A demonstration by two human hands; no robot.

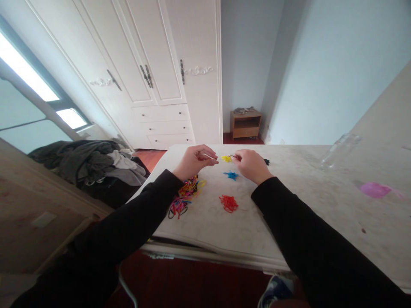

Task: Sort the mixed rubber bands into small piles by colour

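My left hand [198, 160] hovers over the far left part of the table, its fingers bent toward the thumb; whatever is between the tips is too small to make out. My right hand [252, 164] is pinched on a thin black rubber band [230, 156]. Beside its fingertips lies a yellow rubber band pile [226, 158], with a blue pile [231, 175] closer to me and a red pile [228, 203] nearer still. A black pile [266, 162] is partly hidden behind my right hand. A mixed-colour rubber band heap [189, 188] lies beneath my left wrist.
On the right of the pale table [250, 231] are a tilted clear plastic bottle [338, 152] and a pink balloon [375, 189]. A white wardrobe [160, 51] and a small wooden nightstand [246, 125] stand beyond. Dark clothes [83, 162] are heaped at left.
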